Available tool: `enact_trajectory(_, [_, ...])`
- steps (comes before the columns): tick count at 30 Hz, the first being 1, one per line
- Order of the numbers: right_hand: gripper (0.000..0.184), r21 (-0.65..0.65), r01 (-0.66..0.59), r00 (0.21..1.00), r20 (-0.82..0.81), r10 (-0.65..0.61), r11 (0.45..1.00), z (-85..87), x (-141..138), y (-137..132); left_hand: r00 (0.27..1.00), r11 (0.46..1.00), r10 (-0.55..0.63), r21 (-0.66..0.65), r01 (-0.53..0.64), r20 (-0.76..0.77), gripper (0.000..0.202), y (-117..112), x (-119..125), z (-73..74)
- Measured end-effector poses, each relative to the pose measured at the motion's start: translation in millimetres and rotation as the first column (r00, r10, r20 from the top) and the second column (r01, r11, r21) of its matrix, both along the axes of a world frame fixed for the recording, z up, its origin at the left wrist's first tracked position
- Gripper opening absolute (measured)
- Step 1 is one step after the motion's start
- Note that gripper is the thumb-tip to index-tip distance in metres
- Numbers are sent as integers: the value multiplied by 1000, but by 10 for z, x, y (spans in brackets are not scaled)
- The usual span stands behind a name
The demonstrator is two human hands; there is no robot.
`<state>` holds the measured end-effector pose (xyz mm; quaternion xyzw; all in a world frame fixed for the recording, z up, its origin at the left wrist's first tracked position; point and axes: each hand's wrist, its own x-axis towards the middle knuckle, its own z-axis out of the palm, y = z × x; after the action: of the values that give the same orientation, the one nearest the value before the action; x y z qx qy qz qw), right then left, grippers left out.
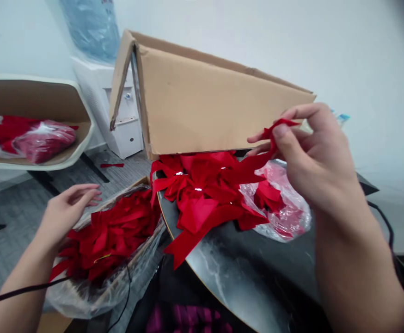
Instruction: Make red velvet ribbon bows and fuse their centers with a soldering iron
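My right hand is raised above the dark round table, its thumb and fingers pinched on the tail of a red ribbon bow. A heap of red bows lies on the table in front of a tipped cardboard box. Next to the heap sits a clear plastic bag holding more red bows. My left hand hovers with loose, spread fingers over a plastic-lined box of red bows below the table's left edge, holding nothing.
A curved shelf at the left carries bagged red goods. A white water dispenser with a blue bottle stands behind. One red ribbon lies on the grey floor. A black cable crosses my left forearm.
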<state>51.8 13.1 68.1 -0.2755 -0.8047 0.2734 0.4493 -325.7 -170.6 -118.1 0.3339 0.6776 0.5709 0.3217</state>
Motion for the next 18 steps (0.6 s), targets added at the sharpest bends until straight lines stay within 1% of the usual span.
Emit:
enact_trajectory(1, [12, -4, 15, 998, -56, -15, 1000, 8, 7, 8, 999, 1000, -8, 6, 8, -53, 23, 62, 150, 163])
enact_trajectory(2, [12, -9, 28, 994, -102, -29, 1000, 13, 14, 20, 995, 999, -40, 26, 43, -89, 23, 121, 311, 327])
enact_trajectory(4, [13, -30, 22, 982, -188, -27, 999, 25, 30, 58, 977, 982, -160, 78, 173, -142, 22, 238, 640, 624])
enact_trajectory(6, [15, -45, -21, 957, -288, 7, 999, 57, 61, 109, 927, 941, -295, 100, 324, -233, 24, 363, 940, 845])
enact_trajectory(8, [17, -60, -33, 924, -382, 8, 998, 122, 117, 150, 839, 887, -384, 99, 452, -386, 24, 503, 1180, 989])
enact_trajectory(9, [17, -67, -21, 909, -417, -9, 998, 166, 155, 162, 790, 861, -410, 92, 500, -456, 26, 580, 1273, 1038])
enact_trajectory(10, [17, -69, -3, 895, -446, -28, 998, 213, 198, 167, 750, 846, -407, 95, 525, -522, 28, 661, 1350, 1075])
enact_trajectory(12, [16, -42, 24, 865, -501, -41, 999, 309, 295, 160, 685, 842, -355, 101, 530, -637, 37, 833, 1461, 1122])
enact_trajectory(14, [15, 9, 18, 834, -551, -10, 1000, 388, 392, 141, 628, 844, -307, 100, 526, -715, 40, 996, 1532, 1133])
enact_trajectory(16, [14, 19, 12, 815, -580, 2, 1000, 444, 480, 122, 608, 842, -299, 97, 531, -735, 37, 1118, 1582, 1111])
enact_trajectory(18, [11, -1, 26, 796, -605, -21, 1000, 485, 559, 104, 638, 848, -294, 114, 518, -712, 32, 1178, 1621, 1073])
